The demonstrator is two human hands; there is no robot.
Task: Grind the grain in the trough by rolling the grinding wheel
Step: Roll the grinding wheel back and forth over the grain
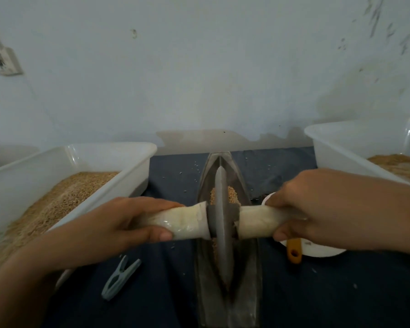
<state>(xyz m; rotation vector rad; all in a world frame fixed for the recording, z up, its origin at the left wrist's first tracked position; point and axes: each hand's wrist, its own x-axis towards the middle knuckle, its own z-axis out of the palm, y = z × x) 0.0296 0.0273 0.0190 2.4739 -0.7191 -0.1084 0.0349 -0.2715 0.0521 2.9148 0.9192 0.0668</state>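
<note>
Head view: both hands on the grinding wheel (223,223), set edge-down in the trough (225,301).

Wheel stands upright in the groove of the long metal trough, about midway along it, with grain (231,194) heaped just beyond the blade. Left hand (118,221) has its fingers wrapped tight around the pale-wrapped handle (187,223) on the left of the wheel; right hand (317,207) is clenched round the matching handle on the other side. Trough lies lengthwise on a dark blue cloth (166,292). A grey-green clothes peg (120,278) lies on the cloth near the left wrist. Under the right hand sits a white dish (317,250) with a yellow-handled tool (294,253) poking out. Left, a white tub (109,157) full of grain; right, another tub (336,143) with browner stuff inside. Behind, a pale wall (199,67).
</note>
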